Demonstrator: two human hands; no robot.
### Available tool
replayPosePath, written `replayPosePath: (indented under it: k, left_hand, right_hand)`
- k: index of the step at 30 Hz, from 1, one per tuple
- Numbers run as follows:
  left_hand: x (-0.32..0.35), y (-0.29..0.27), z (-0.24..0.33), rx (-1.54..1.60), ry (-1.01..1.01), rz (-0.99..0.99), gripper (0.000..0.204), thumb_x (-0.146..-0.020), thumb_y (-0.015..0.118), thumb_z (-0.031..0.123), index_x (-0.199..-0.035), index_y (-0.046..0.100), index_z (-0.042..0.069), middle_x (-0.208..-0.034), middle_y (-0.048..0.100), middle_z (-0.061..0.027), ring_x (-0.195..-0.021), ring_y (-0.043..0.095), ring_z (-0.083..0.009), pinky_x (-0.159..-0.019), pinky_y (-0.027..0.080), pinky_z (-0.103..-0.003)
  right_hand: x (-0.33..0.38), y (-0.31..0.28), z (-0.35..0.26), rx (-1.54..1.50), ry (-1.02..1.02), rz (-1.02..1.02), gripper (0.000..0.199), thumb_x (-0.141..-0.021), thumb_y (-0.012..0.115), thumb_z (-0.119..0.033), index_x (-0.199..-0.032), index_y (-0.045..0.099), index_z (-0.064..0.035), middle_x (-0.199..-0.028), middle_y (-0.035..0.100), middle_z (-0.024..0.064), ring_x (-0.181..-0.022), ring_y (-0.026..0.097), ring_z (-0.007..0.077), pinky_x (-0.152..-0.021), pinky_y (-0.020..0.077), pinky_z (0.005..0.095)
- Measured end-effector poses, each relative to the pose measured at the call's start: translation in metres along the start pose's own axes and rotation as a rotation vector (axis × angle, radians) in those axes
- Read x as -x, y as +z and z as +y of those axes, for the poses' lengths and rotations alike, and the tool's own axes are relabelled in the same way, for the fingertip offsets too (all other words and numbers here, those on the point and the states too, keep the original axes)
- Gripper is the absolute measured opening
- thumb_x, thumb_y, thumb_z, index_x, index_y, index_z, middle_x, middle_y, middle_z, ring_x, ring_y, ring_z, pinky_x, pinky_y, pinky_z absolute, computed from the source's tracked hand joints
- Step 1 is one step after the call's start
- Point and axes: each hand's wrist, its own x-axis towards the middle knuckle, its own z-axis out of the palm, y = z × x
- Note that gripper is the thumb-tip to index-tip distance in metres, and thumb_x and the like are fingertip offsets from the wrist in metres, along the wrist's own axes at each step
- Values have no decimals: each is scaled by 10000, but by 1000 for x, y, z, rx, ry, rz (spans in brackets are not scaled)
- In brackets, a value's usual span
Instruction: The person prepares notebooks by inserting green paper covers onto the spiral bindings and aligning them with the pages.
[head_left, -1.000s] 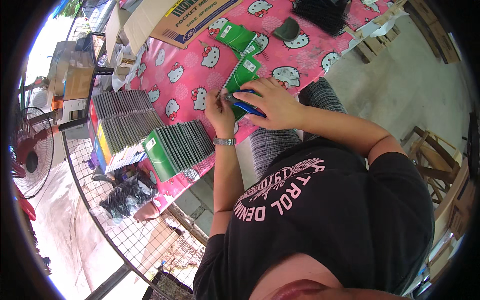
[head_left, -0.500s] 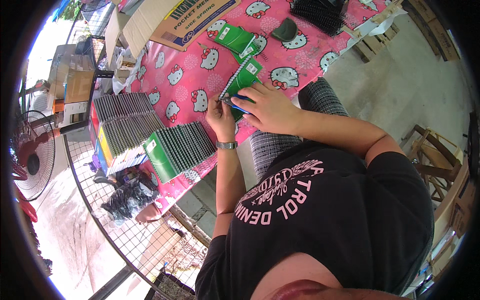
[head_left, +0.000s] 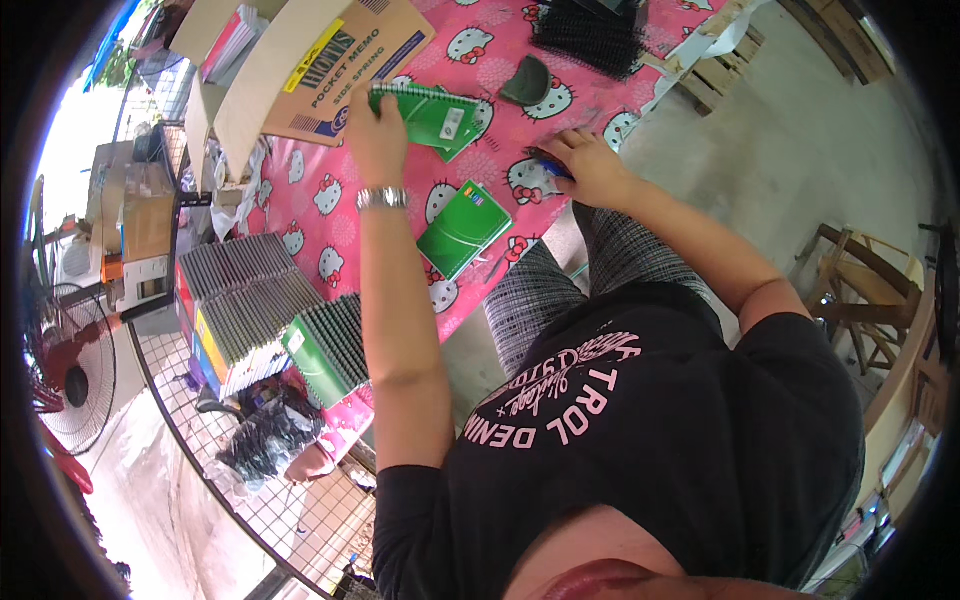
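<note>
My left hand point(head_left: 376, 130) is stretched out to the far side of the table, with its fingers closed on the left end of a green spiral notebook point(head_left: 420, 116). Another green notebook point(head_left: 458, 150) partly shows beneath that one. Close to the table's front edge, a single green notebook point(head_left: 465, 232) lies flat, touched by neither hand. To the right of it, my right hand point(head_left: 595, 172) rests low over the tabletop, wrapped round blue-handled pliers point(head_left: 550, 162); their dark jaws point left.
Tight rows of spiral notebooks point(head_left: 250, 290) stand at the left, with green ones point(head_left: 325, 350) beside them. An open cardboard box point(head_left: 350, 70) is at the back. A dark curved piece point(head_left: 525, 82) and black spiral coils point(head_left: 590, 38) lie far right on the pink tablecloth point(head_left: 330, 205).
Both hands have left the notebook near the edge. My left hand has gone forward to the far notebooks; my right has moved right with the pliers. The near notebook is turned and lies flat.
</note>
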Motion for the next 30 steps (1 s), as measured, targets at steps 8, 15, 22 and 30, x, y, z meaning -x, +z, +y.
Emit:
replayPosePath:
  k: [8, 15, 22, 30]
  left_hand:
    - [18, 73, -75, -484, -26, -589, 491, -883, 507, 265, -1365, 485, 177, -1455, 410, -123, -1313, 420, -330, -1072, 335, -523]
    - [61, 38, -49, -551, -152, -467, 486, -900, 546, 369, -1335, 509, 155, -1412, 451, -116, -1278, 452, -333, -1052, 367, -486]
    - [169, -34, 39, -423, 168, -484, 322, -836, 676, 234, -1094, 609, 54, -1139, 606, -104, -1031, 571, -329, -879, 487, -426]
    - [189, -51, 30, -286, 234, -421, 282, -820, 587, 65, -1101, 609, 62, -1004, 645, -111, -846, 618, -315, -760, 518, -406]
  right_hand:
    - [-100, -31, 86, 443, 59, 535, 228, -808, 626, -208, -1014, 662, -118, -969, 596, 62, -962, 573, 252, -774, 462, 401]
    - [-125, -38, 99, 664, -15, 296, 243, -836, 561, -204, -1044, 656, -123, -995, 610, 70, -1002, 596, 243, -819, 480, 383]
    - [-107, -74, 55, 192, 98, 274, 352, -856, 522, -127, -1196, 612, -138, -1047, 591, 159, -965, 615, 348, -831, 506, 426]
    - [-49, -29, -50, -491, -372, -61, 326, -894, 598, -122, -1218, 631, -129, -1018, 595, 127, -970, 585, 298, -830, 484, 397]
